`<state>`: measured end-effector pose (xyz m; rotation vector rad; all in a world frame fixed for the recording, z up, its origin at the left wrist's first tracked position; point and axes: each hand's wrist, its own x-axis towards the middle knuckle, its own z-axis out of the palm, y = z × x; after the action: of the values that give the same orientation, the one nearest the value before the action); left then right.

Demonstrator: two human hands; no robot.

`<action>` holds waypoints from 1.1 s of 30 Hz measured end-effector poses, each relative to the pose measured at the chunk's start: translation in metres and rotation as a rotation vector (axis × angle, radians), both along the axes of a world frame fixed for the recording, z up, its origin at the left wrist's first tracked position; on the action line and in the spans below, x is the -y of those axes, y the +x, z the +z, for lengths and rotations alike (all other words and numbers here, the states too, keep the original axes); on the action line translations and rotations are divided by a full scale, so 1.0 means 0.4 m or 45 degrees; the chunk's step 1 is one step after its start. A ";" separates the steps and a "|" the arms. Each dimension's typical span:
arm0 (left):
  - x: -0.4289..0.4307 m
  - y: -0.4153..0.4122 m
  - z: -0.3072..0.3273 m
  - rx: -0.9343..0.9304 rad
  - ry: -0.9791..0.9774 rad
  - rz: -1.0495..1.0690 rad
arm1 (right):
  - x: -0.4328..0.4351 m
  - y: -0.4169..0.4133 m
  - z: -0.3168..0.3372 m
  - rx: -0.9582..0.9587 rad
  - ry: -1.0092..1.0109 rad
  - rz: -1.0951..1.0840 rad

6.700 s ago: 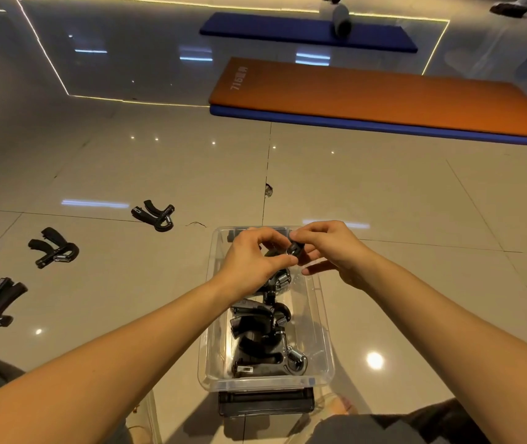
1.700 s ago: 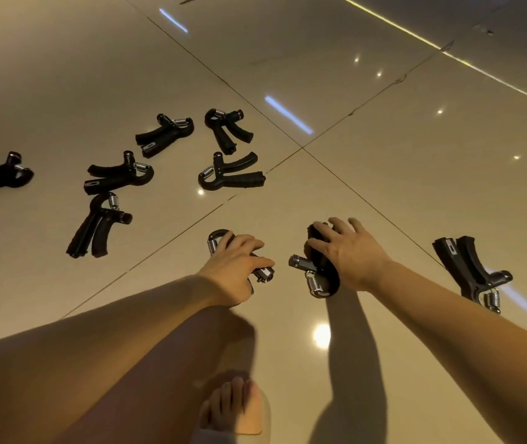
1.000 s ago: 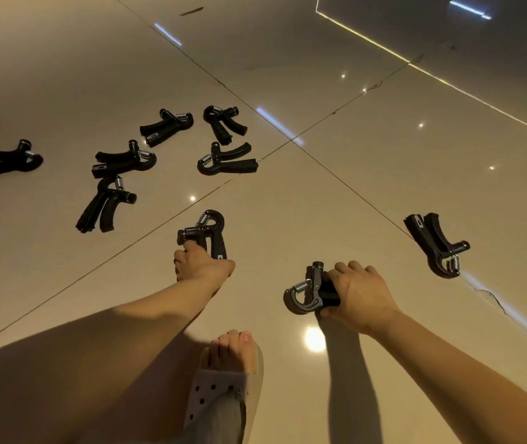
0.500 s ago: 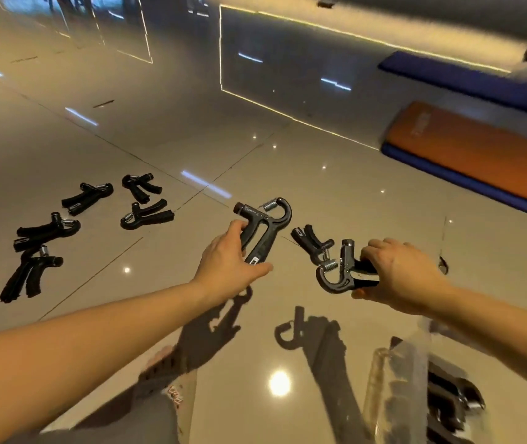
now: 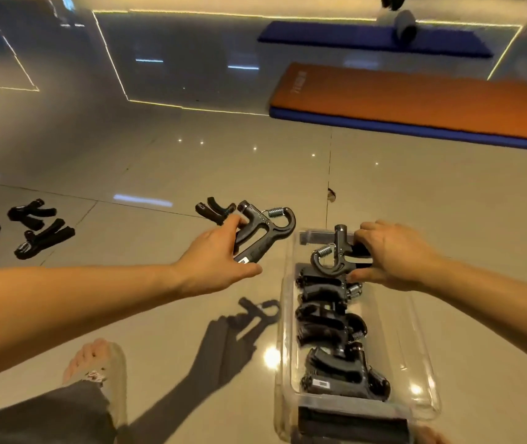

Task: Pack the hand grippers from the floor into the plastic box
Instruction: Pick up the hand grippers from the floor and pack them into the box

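Now the right hand point(image 5: 393, 254) curls round a hand gripper point(image 5: 332, 259), handles across the plastic box point(image 5: 283, 331), seemingly just above the packed row point(image 5: 326, 325), while the left hand point(image 5: 217, 261) grips a second gripper point(image 5: 263, 233) beside the box, farther off.

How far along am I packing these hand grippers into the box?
Partly done. A row of grippers lies in the plastic box. In hand: the right hand holds a gripper over its far end; the left hand holds a second gripper beside it. Left on the floor: a lone gripper past the left hand, at least three grippers far left.
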<state>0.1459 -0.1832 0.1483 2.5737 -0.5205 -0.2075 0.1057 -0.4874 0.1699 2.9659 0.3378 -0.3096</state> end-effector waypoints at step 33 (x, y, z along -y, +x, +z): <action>0.307 0.006 -0.166 0.197 0.416 -0.260 | 0.308 0.074 -0.137 0.047 0.132 -0.147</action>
<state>0.1482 -0.3061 0.0820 2.8670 -0.8723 -0.1757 0.1352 -0.6105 0.1153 3.0956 0.1834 -0.2570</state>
